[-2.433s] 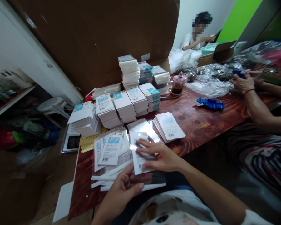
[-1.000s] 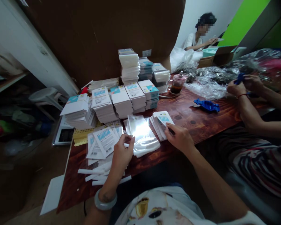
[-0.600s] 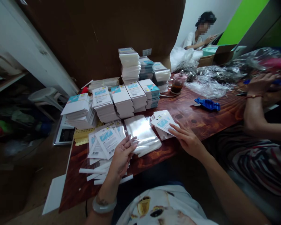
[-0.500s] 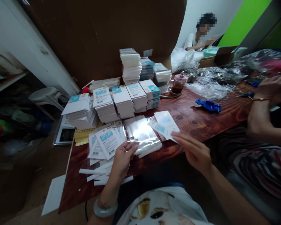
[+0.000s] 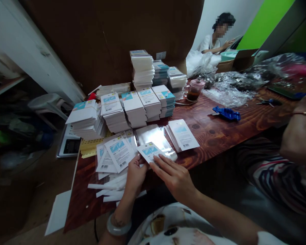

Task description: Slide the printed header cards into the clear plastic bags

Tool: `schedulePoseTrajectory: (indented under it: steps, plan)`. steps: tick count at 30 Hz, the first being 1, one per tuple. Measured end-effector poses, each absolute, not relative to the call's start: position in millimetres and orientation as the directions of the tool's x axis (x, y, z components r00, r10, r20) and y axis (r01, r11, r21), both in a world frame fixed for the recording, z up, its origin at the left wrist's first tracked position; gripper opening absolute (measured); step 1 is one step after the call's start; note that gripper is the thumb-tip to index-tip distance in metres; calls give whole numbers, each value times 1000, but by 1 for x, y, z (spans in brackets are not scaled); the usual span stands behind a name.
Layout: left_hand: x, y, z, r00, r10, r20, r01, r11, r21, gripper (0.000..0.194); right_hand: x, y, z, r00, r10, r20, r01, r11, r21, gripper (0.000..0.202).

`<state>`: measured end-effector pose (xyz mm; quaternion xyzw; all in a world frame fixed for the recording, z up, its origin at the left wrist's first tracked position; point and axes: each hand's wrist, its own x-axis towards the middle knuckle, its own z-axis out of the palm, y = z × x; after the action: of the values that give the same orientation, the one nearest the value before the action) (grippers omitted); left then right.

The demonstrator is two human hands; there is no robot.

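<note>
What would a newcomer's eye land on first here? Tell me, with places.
Probably the crowded stacks of cards, in front of the brown panel. Next, the bright blue part on the table to their right. Then the glare on the clear bags near the centre, where the right hand touches a printed card and the left hand is beside it.

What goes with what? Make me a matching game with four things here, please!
Things
1. Blue plastic part
2. Clear mug with pink lid
3. Pale, ring-shaped bangle
4. White rectangular card with blue pictures

Places and states
A. Around the left wrist
B. Under the right hand's fingers
C. Lying on the brown wooden table
D. Partly filled with brown drink

Pairs: 1-C, 2-D, 3-A, 4-B
</note>
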<state>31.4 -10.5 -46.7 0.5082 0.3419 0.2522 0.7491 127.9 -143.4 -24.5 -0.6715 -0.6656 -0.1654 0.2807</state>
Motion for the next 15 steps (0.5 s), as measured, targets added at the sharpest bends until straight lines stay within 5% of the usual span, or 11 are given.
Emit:
schedulePoseTrajectory:
  steps: [10, 15]
  plan:
    - [33, -10, -51, 631, 747, -210, 26, 250, 968, 44, 122, -104, -26, 192, 936, 294, 954, -108, -280, 50]
    - [34, -10, -52, 636, 753, -169, -54, 262, 964, 55, 158, -98, -27, 19, 968, 249, 861, 110, -496, 46]
